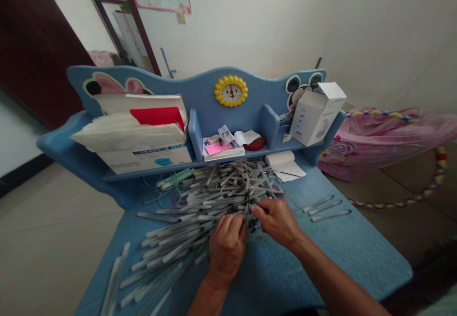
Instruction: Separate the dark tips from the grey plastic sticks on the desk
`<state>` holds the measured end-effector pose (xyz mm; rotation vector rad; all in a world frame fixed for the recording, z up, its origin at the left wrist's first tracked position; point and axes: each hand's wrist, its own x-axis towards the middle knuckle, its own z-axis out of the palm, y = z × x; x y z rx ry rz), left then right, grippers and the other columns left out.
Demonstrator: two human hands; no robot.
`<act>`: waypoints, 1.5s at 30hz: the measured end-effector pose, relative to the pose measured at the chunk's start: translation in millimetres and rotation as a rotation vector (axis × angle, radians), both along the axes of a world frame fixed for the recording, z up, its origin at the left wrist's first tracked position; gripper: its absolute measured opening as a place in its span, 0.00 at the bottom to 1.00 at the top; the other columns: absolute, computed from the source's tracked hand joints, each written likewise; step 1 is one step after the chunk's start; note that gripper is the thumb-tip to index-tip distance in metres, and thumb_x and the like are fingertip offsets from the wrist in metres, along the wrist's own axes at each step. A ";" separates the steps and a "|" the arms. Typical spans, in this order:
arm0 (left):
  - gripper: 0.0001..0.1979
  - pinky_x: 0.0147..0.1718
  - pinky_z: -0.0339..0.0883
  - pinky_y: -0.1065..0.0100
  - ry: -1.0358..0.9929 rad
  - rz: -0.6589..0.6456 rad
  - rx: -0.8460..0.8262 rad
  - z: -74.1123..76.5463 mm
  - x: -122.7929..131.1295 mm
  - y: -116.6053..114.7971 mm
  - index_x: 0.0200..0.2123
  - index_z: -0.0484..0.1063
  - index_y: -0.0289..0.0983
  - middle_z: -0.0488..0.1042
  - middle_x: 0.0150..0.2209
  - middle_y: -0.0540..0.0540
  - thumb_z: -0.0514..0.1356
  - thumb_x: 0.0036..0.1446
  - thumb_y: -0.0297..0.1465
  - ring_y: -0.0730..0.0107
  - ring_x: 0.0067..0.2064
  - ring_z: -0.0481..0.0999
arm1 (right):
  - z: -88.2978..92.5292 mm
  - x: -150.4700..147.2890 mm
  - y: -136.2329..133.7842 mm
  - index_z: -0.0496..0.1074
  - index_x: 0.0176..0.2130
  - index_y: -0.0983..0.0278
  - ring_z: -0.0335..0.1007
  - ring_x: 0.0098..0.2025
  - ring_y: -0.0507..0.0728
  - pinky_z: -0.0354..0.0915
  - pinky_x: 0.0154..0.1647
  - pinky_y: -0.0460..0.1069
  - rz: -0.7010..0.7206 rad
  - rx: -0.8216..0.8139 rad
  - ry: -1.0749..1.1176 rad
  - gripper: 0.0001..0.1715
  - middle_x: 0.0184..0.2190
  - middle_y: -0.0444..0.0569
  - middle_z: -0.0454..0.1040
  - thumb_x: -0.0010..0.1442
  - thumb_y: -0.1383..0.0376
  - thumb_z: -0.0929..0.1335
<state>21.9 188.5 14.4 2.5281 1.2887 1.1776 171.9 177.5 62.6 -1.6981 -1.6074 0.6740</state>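
Note:
Close together over the front of a heap of grey-white pens are my two hands. Fingers curled and knuckles up, my left hand grips what looks like a pen, mostly hidden by the fingers. My right hand pinches at the same spot with thumb and forefinger, at a thin dark pen end. Small black pieces lie just beneath the fingers. Longer translucent pens fan out to the left of my left hand. Three pens lie apart, right of my right hand.
A blue desk carries a raised shelf at the back. On it stand a box of papers, small cards and a white box. A paper roll lies below. A hoop and pink cloth are at right.

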 end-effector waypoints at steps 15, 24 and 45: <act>0.11 0.29 0.62 0.71 -0.807 0.144 -0.728 6.9 -4.9 8.7 0.29 0.75 0.37 0.74 0.25 0.51 0.65 0.42 0.37 0.70 0.29 0.71 | -29.3 81.5 14.0 0.64 0.19 0.65 0.58 0.13 0.48 0.52 0.15 0.42 -0.146 -0.129 0.112 0.21 0.10 0.43 0.65 0.56 0.55 0.62; 0.11 0.23 0.55 0.76 -1.065 0.120 -0.873 9.0 -1.1 8.8 0.27 0.74 0.34 0.68 0.20 0.55 0.66 0.41 0.35 0.80 0.22 0.61 | -45.2 77.7 1.2 0.66 0.21 0.66 0.60 0.15 0.49 0.53 0.17 0.43 -0.070 -0.203 0.053 0.19 0.12 0.43 0.66 0.56 0.57 0.62; 0.11 0.17 0.51 0.78 -1.260 0.163 -0.845 18.8 -7.5 11.8 0.26 0.71 0.34 0.64 0.18 0.56 0.67 0.39 0.33 0.82 0.20 0.60 | -35.3 9.2 -11.8 0.73 0.36 0.59 0.72 0.33 0.57 0.56 0.30 0.46 0.162 -0.200 -0.510 0.11 0.28 0.47 0.76 0.58 0.62 0.62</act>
